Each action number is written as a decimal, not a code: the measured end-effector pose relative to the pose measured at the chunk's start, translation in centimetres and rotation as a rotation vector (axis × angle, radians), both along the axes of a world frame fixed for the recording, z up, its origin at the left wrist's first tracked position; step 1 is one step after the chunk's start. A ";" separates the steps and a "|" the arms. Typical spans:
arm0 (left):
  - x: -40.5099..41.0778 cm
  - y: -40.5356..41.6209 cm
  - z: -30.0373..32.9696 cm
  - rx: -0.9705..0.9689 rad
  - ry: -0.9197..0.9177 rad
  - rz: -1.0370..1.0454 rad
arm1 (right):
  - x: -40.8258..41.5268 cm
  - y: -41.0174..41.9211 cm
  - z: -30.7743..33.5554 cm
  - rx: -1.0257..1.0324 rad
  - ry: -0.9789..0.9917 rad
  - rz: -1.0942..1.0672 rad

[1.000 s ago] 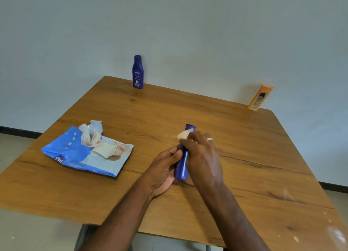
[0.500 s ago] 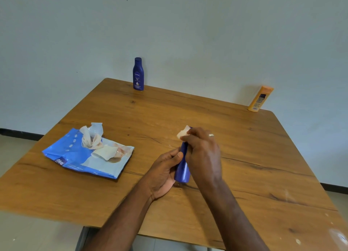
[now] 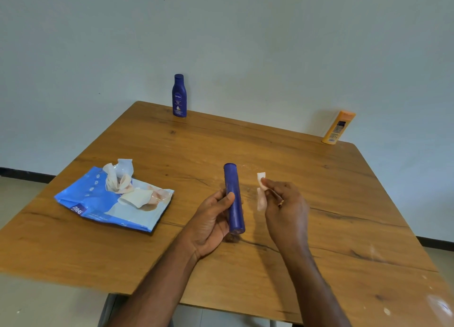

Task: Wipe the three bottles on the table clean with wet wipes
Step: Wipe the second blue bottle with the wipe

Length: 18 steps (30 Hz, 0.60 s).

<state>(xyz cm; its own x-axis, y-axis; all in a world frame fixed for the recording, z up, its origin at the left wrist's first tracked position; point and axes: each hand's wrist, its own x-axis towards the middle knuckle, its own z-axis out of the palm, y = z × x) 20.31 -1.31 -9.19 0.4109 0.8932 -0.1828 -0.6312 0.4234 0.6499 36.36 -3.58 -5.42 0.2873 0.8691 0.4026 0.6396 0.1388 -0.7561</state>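
1. We record the left hand (image 3: 211, 224) gripping a slim blue bottle (image 3: 234, 199), thumb laid across its front and fingers curled behind; the bottle is held lengthwise above the middle of the wooden table (image 3: 344, 204), cap end pointing away from the person.
2. We record the right hand (image 3: 286, 204) just beside that bottle and not touching it, its fingertips pinching a small folded wet wipe (image 3: 261, 191), which hangs down from the pinch.
3. A dark blue lotion bottle (image 3: 179, 95) stands upright at the far edge of the table, close to the wall.
4. An orange bottle (image 3: 338, 127) stands at the far right corner, tilted and leaning against the wall.
5. A blue wipes pack (image 3: 98, 204) lies flat on the left of the table, flap open, with crumpled wipes (image 3: 119, 176) bunched at its opening.
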 end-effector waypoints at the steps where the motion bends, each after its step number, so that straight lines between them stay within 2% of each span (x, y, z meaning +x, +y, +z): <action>1: 0.0 0.0 0.0 0.000 0.003 0.007 | -0.1 -0.1 0.0 0.007 -0.007 0.001; 5: 0.2 -0.1 -0.1 0.047 0.075 0.002 | -1.4 -0.6 -0.4 0.071 0.007 0.086; 9: 0.5 0.0 -0.4 0.047 0.059 0.009 | -2.3 -1.3 -1.3 0.061 0.089 0.150; 14: 0.2 0.4 -0.4 -0.094 -0.034 -0.017 | -1.3 -1.5 -1.2 -0.005 0.195 0.047; 18: 0.2 0.5 -0.7 -0.025 -0.009 0.032 | -0.5 -0.6 0.0 0.025 0.174 -0.050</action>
<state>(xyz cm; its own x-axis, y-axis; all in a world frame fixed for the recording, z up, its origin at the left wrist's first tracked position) 20.47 -0.79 -9.91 0.3843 0.9009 -0.2015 -0.6506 0.4192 0.6333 35.88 -4.20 -5.41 0.3976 0.8420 0.3646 0.5057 0.1304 -0.8528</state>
